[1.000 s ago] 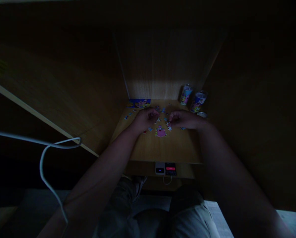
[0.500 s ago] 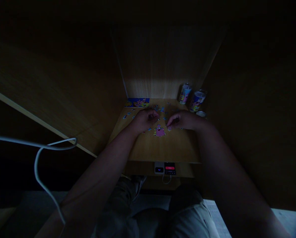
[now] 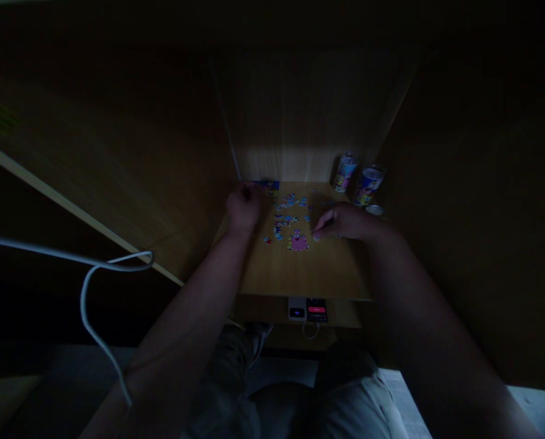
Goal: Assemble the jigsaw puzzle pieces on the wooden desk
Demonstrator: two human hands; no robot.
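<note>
Light: very dim; only the far part of the wooden surface (image 3: 300, 268) is lit.
Left hand (image 3: 242, 207): at the far left of the surface, fingers curled, just by the blue picture sheet (image 3: 267, 185) lying against the back wall. Too dark to tell whether it holds anything.
Right hand (image 3: 345, 221): low on the surface, right of centre, fingertips drawn together at a small puzzle piece (image 3: 316, 236); grip itself too small and dark to confirm.
Hands: well apart, loose pieces between them.
Puzzle pieces (image 3: 288, 210): scattered, mostly blue, across the middle of the surface.
Joined patch (image 3: 298, 242): pink, nearest the person, just left of the right fingertips.
Cups (image 3: 367, 185): 2 printed cups upright in the far right corner, side by side.
Devices (image 3: 307, 309): 2 small lit units under the near edge.
Cable (image 3: 94, 286): white, looping at left.
</note>
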